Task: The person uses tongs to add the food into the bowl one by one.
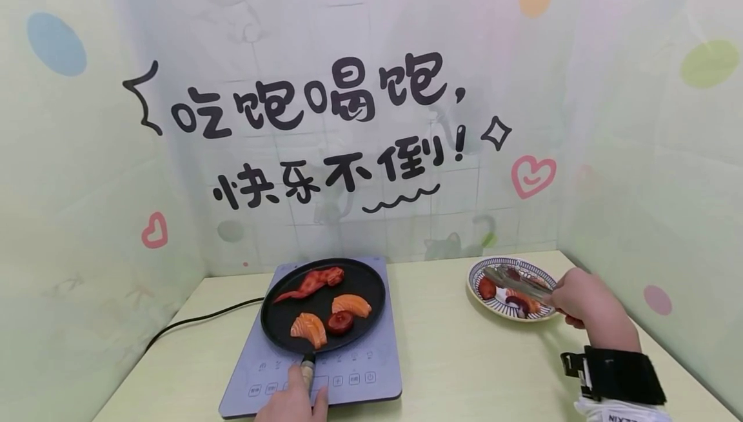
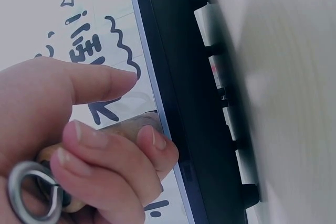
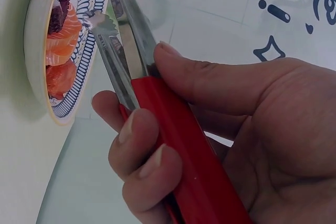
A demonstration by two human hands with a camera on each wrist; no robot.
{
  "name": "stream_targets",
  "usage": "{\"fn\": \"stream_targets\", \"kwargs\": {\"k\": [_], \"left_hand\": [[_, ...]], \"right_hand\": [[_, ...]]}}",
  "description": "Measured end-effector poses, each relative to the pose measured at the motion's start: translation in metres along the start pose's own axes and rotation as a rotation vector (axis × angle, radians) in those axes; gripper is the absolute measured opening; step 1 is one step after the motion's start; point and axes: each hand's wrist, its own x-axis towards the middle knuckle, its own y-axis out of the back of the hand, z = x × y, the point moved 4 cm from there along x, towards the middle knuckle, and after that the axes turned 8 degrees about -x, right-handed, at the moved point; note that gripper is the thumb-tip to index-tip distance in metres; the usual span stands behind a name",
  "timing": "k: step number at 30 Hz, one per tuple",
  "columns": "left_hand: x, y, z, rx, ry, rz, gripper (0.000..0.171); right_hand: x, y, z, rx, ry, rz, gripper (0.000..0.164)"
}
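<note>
At the lower centre of the head view my left hand [image 1: 293, 402] grips the handle [image 2: 128, 124] of a black frying pan [image 1: 284, 328], its fingers curled round it. In the pan lie a long red meat-like piece [image 1: 313, 282], two orange salmon slices [image 1: 309, 330] and a dark red round slice [image 1: 340, 322]. To the right, my right hand [image 1: 598, 306] holds metal tongs [image 3: 178, 129] by their red handles. The tongs' tips stand slightly apart over a patterned plate [image 1: 472, 283]. On that plate are salmon [image 3: 65, 43], a dark purple piece [image 1: 518, 306] and reddish pieces [image 3: 62, 78].
The pan sits on a flat induction cooker [image 1: 386, 351] with touch buttons. A black cord [image 1: 203, 315] runs off to its left. Printed cloth walls [image 1: 348, 235] enclose the pale table [image 1: 441, 357] at the back and sides. A black strap [image 1: 624, 375] circles my right wrist.
</note>
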Motion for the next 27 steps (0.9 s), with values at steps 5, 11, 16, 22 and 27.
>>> {"fn": "stream_targets", "kwargs": {"k": [5,11,16,22,27], "left_hand": [[-0.0009,0.0000,-0.0002,-0.003,-0.006,0.006,0.056],[0.0008,-0.0018,-0.0014,-0.006,-0.007,-0.001,0.058],[0.0016,-0.0033,-0.0015,-0.007,-0.010,-0.001,0.058],[0.0020,-0.0030,-0.0018,-0.007,-0.012,-0.005,0.056],[0.0005,-0.0007,-0.0008,-0.007,-0.009,-0.007,0.057]], "right_hand": [[0.0003,-0.0020,0.0003,0.037,-0.022,-0.024,0.020],[0.0021,-0.0056,0.0001,0.054,-0.035,-0.050,0.025],[0.0019,-0.0077,-0.0005,0.081,-0.046,-0.058,0.027],[0.0018,-0.0094,-0.0024,0.111,-0.052,-0.063,0.024],[0.0029,-0.0100,-0.0031,0.090,-0.038,-0.067,0.017]]}}
